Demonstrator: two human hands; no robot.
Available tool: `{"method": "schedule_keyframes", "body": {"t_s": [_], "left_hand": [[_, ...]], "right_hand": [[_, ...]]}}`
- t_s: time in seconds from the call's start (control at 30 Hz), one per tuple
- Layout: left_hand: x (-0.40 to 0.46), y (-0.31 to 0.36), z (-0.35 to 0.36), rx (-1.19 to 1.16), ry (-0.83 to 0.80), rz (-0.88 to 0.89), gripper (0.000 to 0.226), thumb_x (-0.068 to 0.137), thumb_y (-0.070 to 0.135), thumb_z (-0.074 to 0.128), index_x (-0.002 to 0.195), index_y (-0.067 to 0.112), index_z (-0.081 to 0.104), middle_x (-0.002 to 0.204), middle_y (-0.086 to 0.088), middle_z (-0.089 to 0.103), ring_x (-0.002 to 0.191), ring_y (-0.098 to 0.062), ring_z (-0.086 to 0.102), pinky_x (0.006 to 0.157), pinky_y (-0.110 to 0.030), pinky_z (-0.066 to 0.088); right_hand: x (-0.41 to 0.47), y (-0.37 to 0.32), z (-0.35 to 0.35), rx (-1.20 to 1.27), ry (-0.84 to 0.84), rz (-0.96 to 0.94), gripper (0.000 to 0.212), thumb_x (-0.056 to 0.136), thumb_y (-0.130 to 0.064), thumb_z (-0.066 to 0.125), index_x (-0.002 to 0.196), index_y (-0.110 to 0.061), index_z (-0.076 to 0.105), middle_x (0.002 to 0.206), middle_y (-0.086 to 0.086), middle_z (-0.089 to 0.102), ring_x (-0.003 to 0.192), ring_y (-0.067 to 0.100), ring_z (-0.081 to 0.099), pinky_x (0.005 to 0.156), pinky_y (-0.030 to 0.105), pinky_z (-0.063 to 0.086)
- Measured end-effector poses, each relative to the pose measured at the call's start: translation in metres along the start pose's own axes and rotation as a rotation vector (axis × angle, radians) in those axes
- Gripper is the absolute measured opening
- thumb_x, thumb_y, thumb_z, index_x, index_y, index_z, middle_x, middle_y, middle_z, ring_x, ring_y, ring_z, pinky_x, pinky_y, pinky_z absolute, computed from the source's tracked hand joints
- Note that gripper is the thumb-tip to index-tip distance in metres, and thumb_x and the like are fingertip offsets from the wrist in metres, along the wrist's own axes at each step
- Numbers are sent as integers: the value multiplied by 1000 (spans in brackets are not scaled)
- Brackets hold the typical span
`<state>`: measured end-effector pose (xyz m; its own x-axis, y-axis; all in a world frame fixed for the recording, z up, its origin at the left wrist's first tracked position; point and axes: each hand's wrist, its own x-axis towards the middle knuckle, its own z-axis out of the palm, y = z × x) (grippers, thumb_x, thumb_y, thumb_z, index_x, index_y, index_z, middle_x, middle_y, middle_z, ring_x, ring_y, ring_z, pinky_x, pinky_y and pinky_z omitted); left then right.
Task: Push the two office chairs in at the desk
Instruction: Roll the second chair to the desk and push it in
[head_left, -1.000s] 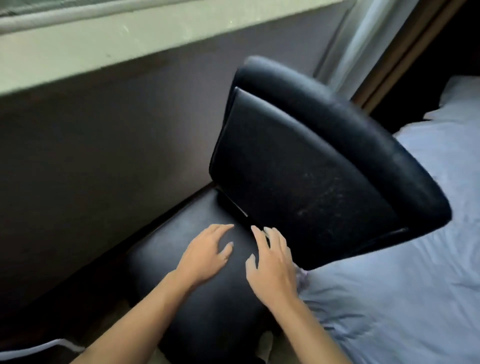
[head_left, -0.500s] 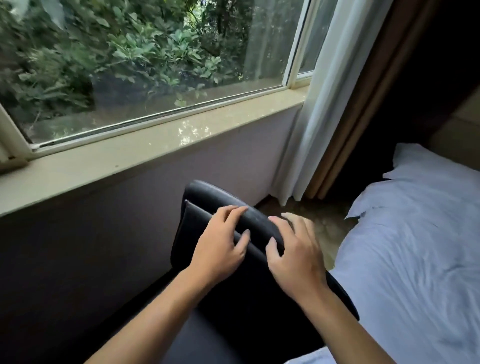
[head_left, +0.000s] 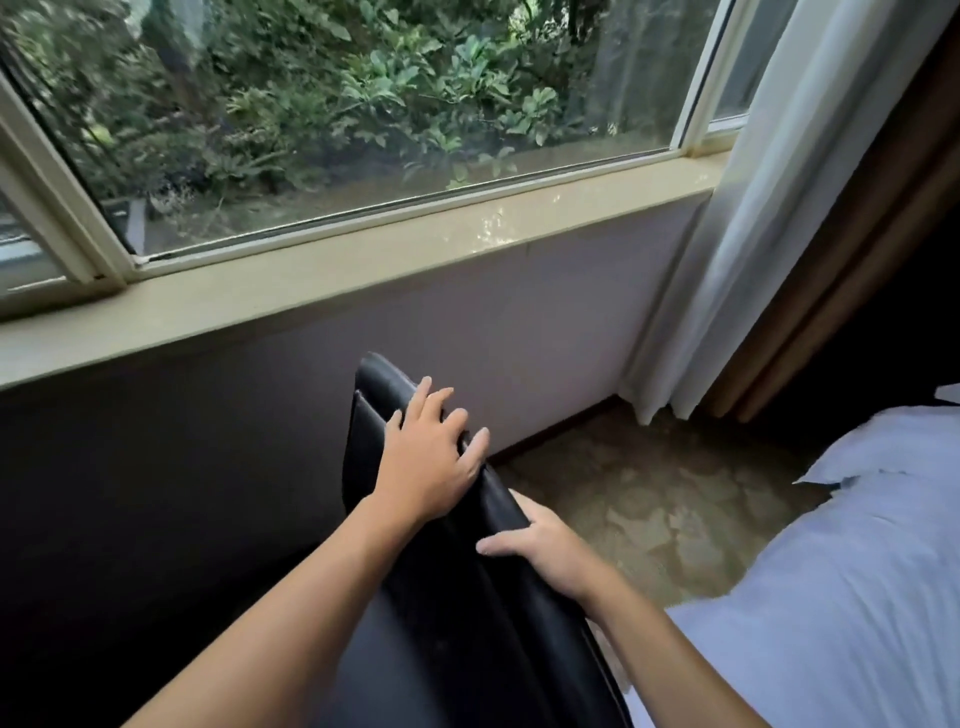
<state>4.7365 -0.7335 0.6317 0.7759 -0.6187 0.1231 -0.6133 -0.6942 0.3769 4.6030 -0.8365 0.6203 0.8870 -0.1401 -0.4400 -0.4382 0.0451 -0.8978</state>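
Observation:
A black leather office chair (head_left: 441, 597) fills the lower middle of the head view, its backrest top edge running from the upper left down to the right. My left hand (head_left: 428, 460) lies over the top edge of the backrest, fingers curled on it. My right hand (head_left: 543, 545) grips the same edge lower down, thumb on the front face and fingers behind. No desk and no second chair are in view.
A wall with a wide window sill (head_left: 363, 270) stands just beyond the chair. A white curtain (head_left: 753, 208) hangs at the right. A bed with pale blue sheets (head_left: 831, 597) is close on the right, patterned floor (head_left: 649, 499) between.
My view has lifted from the chair seat to the window. Both hands went from the seat up to the backrest top; my right hand has since slid lower along the edge.

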Motion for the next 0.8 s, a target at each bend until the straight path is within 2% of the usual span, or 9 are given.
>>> {"method": "schedule_keyframes", "body": {"t_s": [0.17, 0.23, 0.37, 0.47, 0.57, 0.63, 0.7, 0.77, 0.8], "left_hand": [[-28, 0, -15, 54, 19, 5, 36, 97, 43, 41, 107, 16, 62, 155, -1, 34, 149, -18, 10, 93, -39, 43], [-41, 2, -16, 94, -7, 1, 35, 97, 42, 40, 112, 19, 61, 156, -1, 31, 149, -18, 10, 92, -38, 44], [-73, 9, -15, 109, 27, 8, 33, 96, 39, 40, 112, 20, 62, 156, 2, 31, 147, -16, 14, 88, -36, 48], [-112, 18, -15, 64, 3, -55, 31, 95, 39, 40, 115, 26, 60, 159, 8, 24, 146, -18, 17, 90, -38, 49], [-152, 26, -8, -2, 58, -104, 29, 92, 39, 43, 114, 30, 59, 160, 12, 19, 145, -18, 24, 94, -38, 47], [-184, 34, -7, -140, 37, -190, 40, 89, 44, 45, 129, 42, 49, 161, 11, 18, 145, -15, 24, 102, -40, 42], [-223, 40, -9, -332, -31, -360, 65, 83, 55, 46, 142, 58, 20, 158, 12, 28, 142, -15, 32, 106, -37, 38], [-261, 45, -13, -388, -55, -496, 79, 73, 64, 44, 139, 67, 1, 141, 15, 52, 121, -19, 54, 94, -32, 45], [-276, 47, -16, -354, -68, -536, 82, 69, 66, 44, 139, 67, 1, 130, 14, 61, 110, -20, 59, 88, -31, 48]], "right_hand": [[-13, 8, 20, -42, 28, -8, 43, 62, -30, 68, 104, -38, 64, 99, -1, 74, 94, 20, 69, 88, 38, 53], [-26, 14, 30, -58, 43, 4, 40, 63, -31, 67, 103, -38, 62, 100, 1, 73, 95, 22, 69, 90, 40, 53], [-55, 29, 45, -60, 3, -13, 40, 71, -32, 63, 110, -35, 58, 102, -2, 73, 96, 15, 68, 87, 34, 54], [-81, 40, 51, -81, -118, 49, 34, 76, -45, 54, 109, -37, 58, 94, -18, 72, 90, -1, 66, 79, 25, 49], [-96, 29, 28, -165, -70, 28, 28, 86, -50, 47, 102, -37, 65, 104, -8, 70, 96, 11, 64, 83, 33, 47], [-88, 14, 12, -177, 65, -33, 27, 94, -39, 47, 115, -29, 61, 112, 4, 64, 99, 21, 60, 84, 36, 46], [-79, -2, 7, -390, 122, -128, 38, 93, -37, 50, 130, -28, 52, 121, 4, 60, 107, 21, 58, 91, 37, 44], [-75, -13, 17, -640, 90, -261, 50, 90, -41, 54, 138, -33, 44, 130, 3, 53, 119, 21, 52, 96, 36, 40], [-73, -16, 25, -737, 59, -324, 53, 88, -43, 54, 139, -35, 41, 133, 3, 50, 123, 21, 49, 98, 35, 38]]}}
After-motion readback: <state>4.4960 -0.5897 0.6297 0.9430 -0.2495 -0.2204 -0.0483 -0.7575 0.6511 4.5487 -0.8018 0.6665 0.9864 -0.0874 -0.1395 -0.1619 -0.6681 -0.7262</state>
